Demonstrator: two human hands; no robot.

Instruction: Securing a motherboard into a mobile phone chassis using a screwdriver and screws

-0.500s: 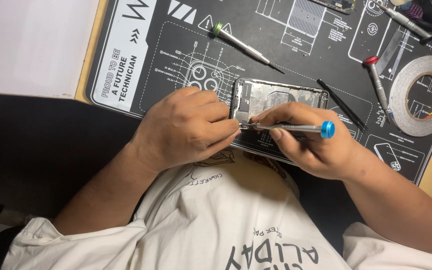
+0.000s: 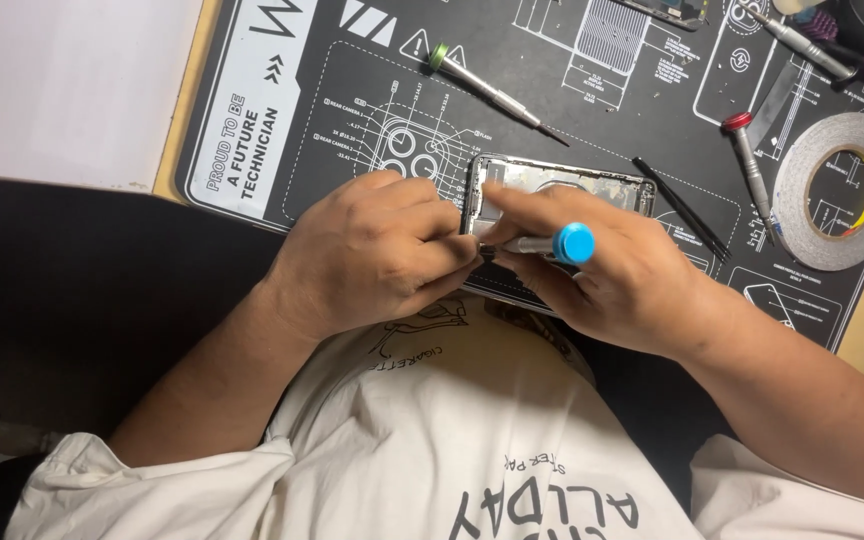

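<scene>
On the black mat (image 2: 282,190) at the near edge of the counter lies an opened phone (image 2: 552,185), back cover off, with both hands over its lower half. The left hand (image 2: 377,250) is curled together on the phone's edge, fingertips pinching or steadying something I cannot make out. The right hand (image 2: 612,275) is closed round a thin screwdriver (image 2: 547,243) with a blue cap, its tip aimed into the frame's left side. The phone looks light but stiff, a flat metal shell with bare, fragile insides, so I judge it best held by its rim, never by the exposed middle. The driver's smooth steel shaft is slim and probably slippery; the cap gives a spinning rest. The mat looks rubbery and grippy. Further off lie a green-capped driver (image 2: 482,88), a red-capped one (image 2: 749,160), black tweezers (image 2: 682,205) and a roll of tape (image 2: 837,190).
</scene>
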